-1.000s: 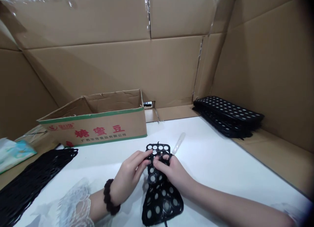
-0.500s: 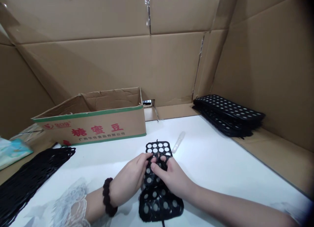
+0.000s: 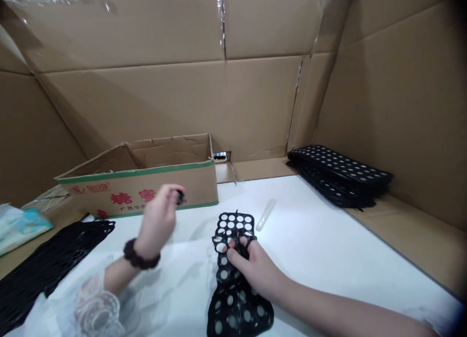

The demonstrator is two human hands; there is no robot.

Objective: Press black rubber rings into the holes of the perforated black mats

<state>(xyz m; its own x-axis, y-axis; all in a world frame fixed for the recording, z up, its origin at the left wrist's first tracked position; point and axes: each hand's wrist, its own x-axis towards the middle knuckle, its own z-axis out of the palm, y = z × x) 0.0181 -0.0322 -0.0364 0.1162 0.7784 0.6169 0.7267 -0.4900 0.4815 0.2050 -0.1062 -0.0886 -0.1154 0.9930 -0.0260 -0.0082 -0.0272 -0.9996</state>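
Observation:
My right hand (image 3: 260,266) grips a black sheet dotted with round spots (image 3: 239,308), thumb and fingers closed on its crumpled middle. Bright white circles show at the sheet's far end; duller grey ones cover the near end, which lies bunched on the table. My left hand (image 3: 158,222), slightly blurred, is raised off the sheet, in front of the cardboard box. Between its fingertips is a small black piece (image 3: 180,197), too blurred to name. A dark band circles that wrist.
The cardboard box (image 3: 189,186) with green edges stands at the back left. A stack of black dotted sheets (image 3: 339,174) lies at right, a dark stringy pile (image 3: 54,254) at left beside a soft packet (image 3: 24,227). A clear slim object (image 3: 266,214) lies beyond the sheet. Cardboard walls surround the table.
My left hand has left the sheet and moved up and left, a small black piece in its fingers. My right hand stays on the sheet. The view has tilted slightly upward.

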